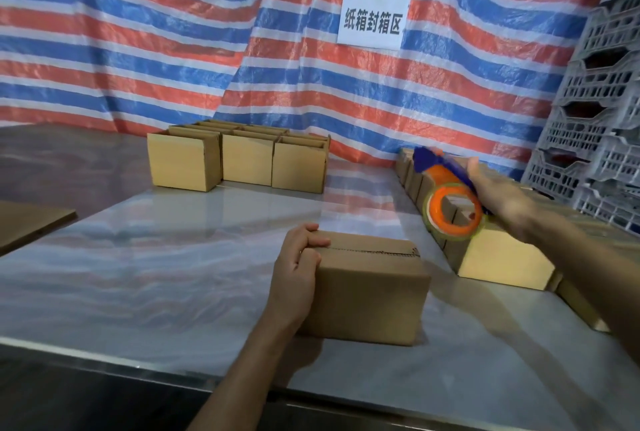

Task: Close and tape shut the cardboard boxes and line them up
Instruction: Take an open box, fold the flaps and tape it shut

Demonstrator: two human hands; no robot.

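A closed cardboard box (370,292) sits on the table near its front edge, its top flaps meeting along a seam. My left hand (298,271) grips the box's left end, fingers curled over the top edge. My right hand (495,195), blurred, holds a blue tape dispenser (450,202) with an orange roll in the air, above and to the right of the box. A row of closed boxes (498,257) runs along the right side of the table. Several open boxes (242,160) stand grouped at the back.
The grey table (173,257) reflects a striped red, blue and white tarp (173,32) hanging behind, which bears a white paper sign (374,20). Stacked grey plastic crates (595,119) stand at the right. A flat cardboard sheet (31,222) lies at the left edge.
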